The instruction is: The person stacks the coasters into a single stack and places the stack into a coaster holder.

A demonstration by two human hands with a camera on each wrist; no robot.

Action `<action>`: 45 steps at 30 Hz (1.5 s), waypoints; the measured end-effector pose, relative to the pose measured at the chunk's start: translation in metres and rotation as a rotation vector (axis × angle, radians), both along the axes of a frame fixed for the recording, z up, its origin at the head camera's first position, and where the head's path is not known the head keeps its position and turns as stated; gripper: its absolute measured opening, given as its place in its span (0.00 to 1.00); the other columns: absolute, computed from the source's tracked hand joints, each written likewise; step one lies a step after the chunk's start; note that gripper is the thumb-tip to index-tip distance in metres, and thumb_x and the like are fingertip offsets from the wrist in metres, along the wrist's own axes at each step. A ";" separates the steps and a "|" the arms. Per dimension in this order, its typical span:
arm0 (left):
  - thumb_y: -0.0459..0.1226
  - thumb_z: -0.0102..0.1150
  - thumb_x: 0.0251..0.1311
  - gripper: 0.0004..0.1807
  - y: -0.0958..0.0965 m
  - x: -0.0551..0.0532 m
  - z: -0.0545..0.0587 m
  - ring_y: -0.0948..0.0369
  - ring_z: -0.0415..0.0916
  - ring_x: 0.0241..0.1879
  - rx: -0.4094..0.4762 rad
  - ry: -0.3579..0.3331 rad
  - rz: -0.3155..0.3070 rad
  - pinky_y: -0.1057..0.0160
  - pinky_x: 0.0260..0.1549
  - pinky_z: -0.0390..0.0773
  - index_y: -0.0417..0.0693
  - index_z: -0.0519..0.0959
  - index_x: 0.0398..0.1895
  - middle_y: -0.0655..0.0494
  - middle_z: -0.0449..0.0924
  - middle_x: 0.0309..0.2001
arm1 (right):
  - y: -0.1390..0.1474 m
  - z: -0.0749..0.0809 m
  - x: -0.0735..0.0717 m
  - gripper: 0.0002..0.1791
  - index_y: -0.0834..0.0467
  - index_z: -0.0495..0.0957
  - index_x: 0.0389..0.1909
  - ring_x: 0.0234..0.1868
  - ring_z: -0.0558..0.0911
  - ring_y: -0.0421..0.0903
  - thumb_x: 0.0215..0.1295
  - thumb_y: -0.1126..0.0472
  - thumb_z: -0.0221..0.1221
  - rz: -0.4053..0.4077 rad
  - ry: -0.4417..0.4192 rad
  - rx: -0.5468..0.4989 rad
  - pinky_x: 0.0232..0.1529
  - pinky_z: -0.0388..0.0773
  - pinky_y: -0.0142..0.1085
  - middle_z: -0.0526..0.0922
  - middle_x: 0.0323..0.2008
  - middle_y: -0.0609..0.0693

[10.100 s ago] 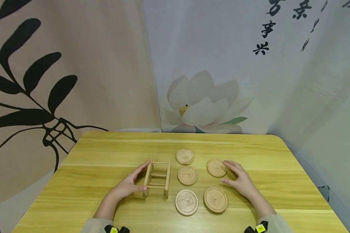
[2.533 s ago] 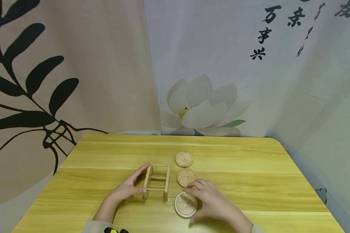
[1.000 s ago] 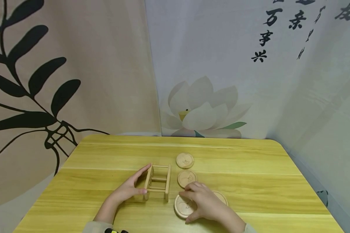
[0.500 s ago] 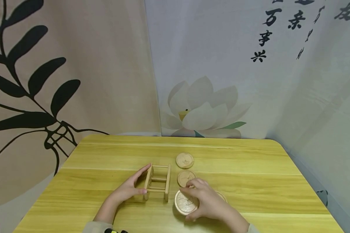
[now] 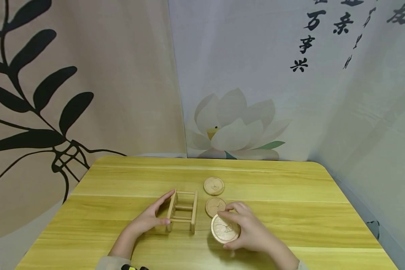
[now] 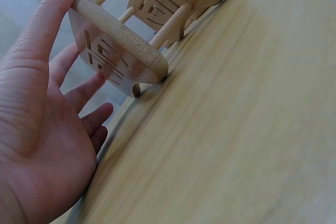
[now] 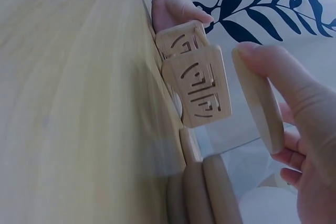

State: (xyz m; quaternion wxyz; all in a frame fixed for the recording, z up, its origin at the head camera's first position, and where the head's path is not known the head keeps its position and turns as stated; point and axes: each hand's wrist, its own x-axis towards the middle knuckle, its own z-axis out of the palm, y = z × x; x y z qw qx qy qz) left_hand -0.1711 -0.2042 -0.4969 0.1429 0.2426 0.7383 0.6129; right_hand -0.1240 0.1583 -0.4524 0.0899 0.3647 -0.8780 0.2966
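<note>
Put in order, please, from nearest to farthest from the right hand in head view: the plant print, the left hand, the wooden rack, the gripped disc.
1. Gripped disc: in the right hand.
2. Wooden rack: left of the disc.
3. Left hand: at the rack's left side.
4. Plant print: far left, behind the table.

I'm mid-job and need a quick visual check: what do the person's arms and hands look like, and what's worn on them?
No gloves or rings show on the left grip or right grip. The left sleeve and right sleeve are pale beige-grey. A black device with yellow marking sits at the left wrist.
</note>
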 end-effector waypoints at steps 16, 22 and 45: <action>0.40 0.68 0.56 0.48 -0.001 -0.001 0.002 0.44 0.35 0.72 -0.008 0.017 -0.003 0.27 0.58 0.36 0.62 0.51 0.76 0.53 0.43 0.75 | 0.033 -0.008 0.008 0.47 0.52 0.78 0.57 0.55 0.66 0.41 0.25 0.46 0.79 -0.072 -0.001 -0.025 0.52 0.70 0.52 0.69 0.53 0.37; 0.39 0.68 0.55 0.48 -0.001 -0.001 0.002 0.43 0.35 0.72 -0.017 0.014 0.005 0.27 0.58 0.36 0.63 0.51 0.76 0.53 0.43 0.75 | 0.045 -0.011 0.012 0.48 0.51 0.78 0.57 0.56 0.66 0.41 0.24 0.46 0.79 -0.115 -0.008 -0.045 0.52 0.69 0.54 0.70 0.53 0.37; 0.37 0.68 0.55 0.48 0.000 0.000 0.001 0.44 0.34 0.72 -0.005 0.001 0.006 0.27 0.58 0.35 0.63 0.51 0.76 0.53 0.42 0.75 | 0.073 -0.021 0.016 0.47 0.52 0.78 0.58 0.56 0.65 0.41 0.28 0.41 0.78 -0.159 0.014 -0.038 0.49 0.70 0.52 0.70 0.53 0.38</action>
